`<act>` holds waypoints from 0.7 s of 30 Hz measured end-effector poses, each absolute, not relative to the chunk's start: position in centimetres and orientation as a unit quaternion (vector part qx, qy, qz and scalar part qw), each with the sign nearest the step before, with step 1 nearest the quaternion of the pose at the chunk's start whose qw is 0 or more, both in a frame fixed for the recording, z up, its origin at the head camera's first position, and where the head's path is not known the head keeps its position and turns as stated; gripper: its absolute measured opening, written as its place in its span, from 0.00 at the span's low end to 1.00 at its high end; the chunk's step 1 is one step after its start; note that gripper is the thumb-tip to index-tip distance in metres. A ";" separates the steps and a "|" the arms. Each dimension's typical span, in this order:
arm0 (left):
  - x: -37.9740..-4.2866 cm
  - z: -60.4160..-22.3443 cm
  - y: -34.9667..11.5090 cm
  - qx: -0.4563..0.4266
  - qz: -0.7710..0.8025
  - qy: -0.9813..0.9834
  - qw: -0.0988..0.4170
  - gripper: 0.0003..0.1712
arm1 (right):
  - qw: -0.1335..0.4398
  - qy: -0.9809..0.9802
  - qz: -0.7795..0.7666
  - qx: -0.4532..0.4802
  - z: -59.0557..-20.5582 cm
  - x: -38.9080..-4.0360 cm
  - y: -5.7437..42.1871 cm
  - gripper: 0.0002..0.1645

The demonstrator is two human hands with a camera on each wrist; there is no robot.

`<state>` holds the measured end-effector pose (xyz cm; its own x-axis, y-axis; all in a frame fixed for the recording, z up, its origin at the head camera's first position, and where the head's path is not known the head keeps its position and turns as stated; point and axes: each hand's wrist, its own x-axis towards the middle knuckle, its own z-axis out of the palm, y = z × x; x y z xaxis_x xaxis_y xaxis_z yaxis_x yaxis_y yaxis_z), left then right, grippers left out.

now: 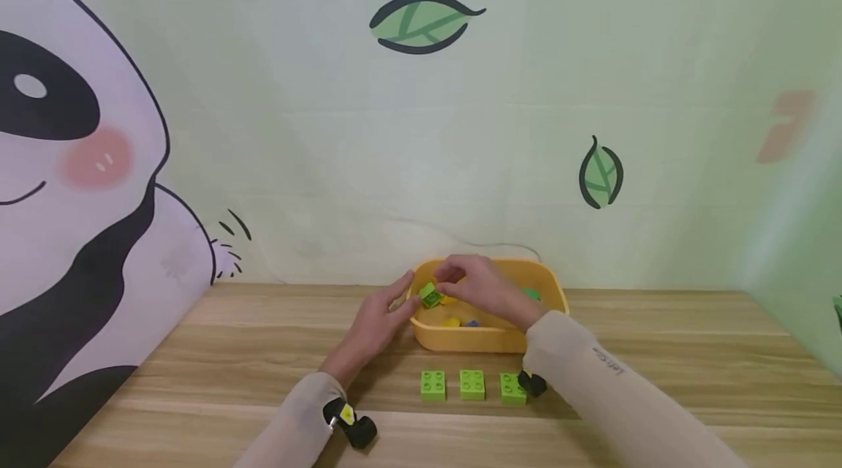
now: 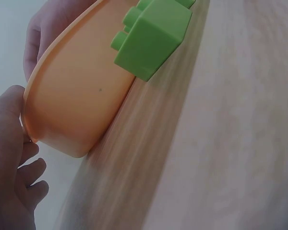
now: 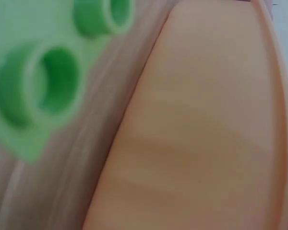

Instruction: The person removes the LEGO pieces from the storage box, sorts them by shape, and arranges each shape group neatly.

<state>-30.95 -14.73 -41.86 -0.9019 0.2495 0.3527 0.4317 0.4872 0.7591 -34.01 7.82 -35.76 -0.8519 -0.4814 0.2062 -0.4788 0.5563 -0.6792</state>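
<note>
A yellow-orange plastic basin point(image 1: 470, 340) stands on the table near the wall. At its left end my left hand point(image 1: 378, 318) holds the rim, thumb at the edge and fingers along the outside. My right hand point(image 1: 480, 285) reaches over the basin with bent fingers. Its fingertips are close to a tilted green toy brick point(image 1: 430, 296) inside; whether they pinch it is unclear. In front of the basin stand three green toy bricks in a row: a left one point(image 1: 433, 385), a middle one point(image 1: 471, 385) and a right one point(image 1: 512, 388), partly covered by the right wrist camera.
Yellow pieces point(image 1: 451, 322), a small blue piece point(image 1: 472, 323) and a darker green piece point(image 1: 531, 295) lie in the basin. The wood-grain table point(image 1: 263, 351) meets a printed wall cloth point(image 1: 316, 161) behind it. A thin cable point(image 1: 500, 244) runs along the cloth.
</note>
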 end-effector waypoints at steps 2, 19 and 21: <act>-30.9 -41.9 -14.7 -0.198 -0.466 -0.857 0.098 0.33 | 0.004 0.883 -0.388 -0.263 -36.0 -34.2 7.6 0.13; -30.9 -41.9 -14.8 -0.205 -0.467 -0.854 0.106 0.33 | 0.049 0.897 -0.341 -0.276 -36.1 -35.2 7.1 0.17; -30.9 -41.9 -14.8 -0.205 -0.466 -0.854 0.106 0.33 | 0.054 0.900 -0.329 -0.282 -36.0 -35.3 6.9 0.18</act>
<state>-30.90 -14.79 -41.90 -0.8936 0.2506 0.3723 0.4487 0.4824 0.7523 -35.28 6.90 -36.00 -0.8357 -0.5420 0.0885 -0.4714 0.6253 -0.6220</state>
